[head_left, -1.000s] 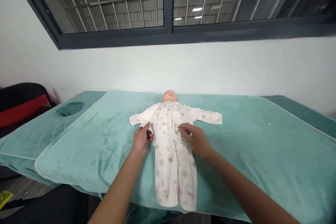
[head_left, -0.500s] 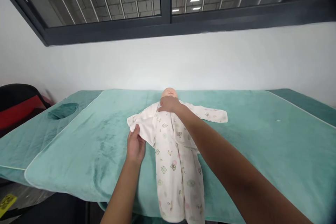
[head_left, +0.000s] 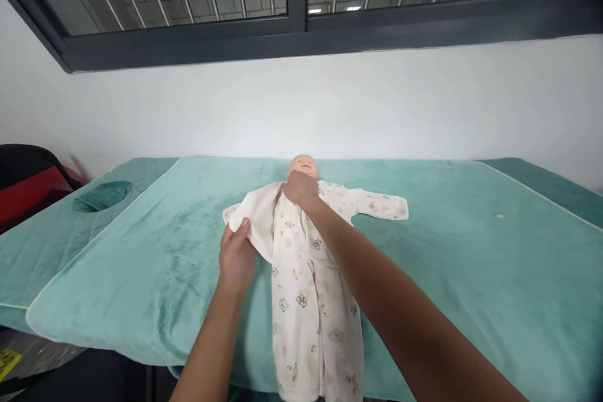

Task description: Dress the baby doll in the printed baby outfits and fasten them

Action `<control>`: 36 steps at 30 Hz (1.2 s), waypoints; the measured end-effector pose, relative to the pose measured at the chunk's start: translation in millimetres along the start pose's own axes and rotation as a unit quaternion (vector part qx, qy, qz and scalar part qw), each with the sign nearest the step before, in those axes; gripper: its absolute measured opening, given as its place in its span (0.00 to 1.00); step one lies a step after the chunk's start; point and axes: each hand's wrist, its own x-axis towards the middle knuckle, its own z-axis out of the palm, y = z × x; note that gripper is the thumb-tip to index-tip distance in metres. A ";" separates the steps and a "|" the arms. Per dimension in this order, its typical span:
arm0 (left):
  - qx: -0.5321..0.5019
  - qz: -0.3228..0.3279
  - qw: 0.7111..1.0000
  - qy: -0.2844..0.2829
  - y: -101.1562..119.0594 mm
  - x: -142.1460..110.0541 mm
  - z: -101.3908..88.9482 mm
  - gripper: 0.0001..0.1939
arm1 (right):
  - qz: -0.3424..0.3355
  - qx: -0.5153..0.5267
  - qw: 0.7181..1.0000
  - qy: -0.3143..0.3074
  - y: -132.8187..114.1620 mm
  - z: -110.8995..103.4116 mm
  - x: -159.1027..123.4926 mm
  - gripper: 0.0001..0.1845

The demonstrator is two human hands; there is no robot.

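A baby doll (head_left: 303,165) lies on its back with its head toward the wall, dressed in white printed baby clothes. The baby shirt (head_left: 258,217) is folded open on the left, its plain inner side showing; its right-hand sleeve stretches flat across the bed. Printed trousers (head_left: 301,314) run down toward me. My left hand (head_left: 237,254) pinches the shirt's left front flap between thumb and fingers. At the collar just below the doll's chin, my right hand (head_left: 300,188) is closed on the shirt; its fingertips are partly hidden.
A teal plush cover (head_left: 447,251) spreads over the bed, with a face hole (head_left: 102,196) at the left end. A white wall (head_left: 330,107) and barred window (head_left: 296,0) stand behind. A black and red chair (head_left: 32,185) sits at the left.
My left hand has lifted the shirt's left flap and turned it further over, so more of its inner side shows. My right hand stays at the collar.
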 end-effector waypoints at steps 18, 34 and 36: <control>0.562 0.241 0.720 -0.327 -26.6 -43.9 32.5 0.07 | -0.138 0.117 0.952 0.246 30.3 18.5 -16.0 0.19; 0.548 0.184 0.816 0.019 -15.5 17.6 -34.1 0.15 | -0.066 0.336 0.914 0.216 71.0 -5.1 -19.5 0.10; 0.643 0.168 0.743 0.081 -13.4 41.3 -56.2 0.26 | -0.065 0.305 0.930 0.193 66.5 -6.9 -25.0 0.12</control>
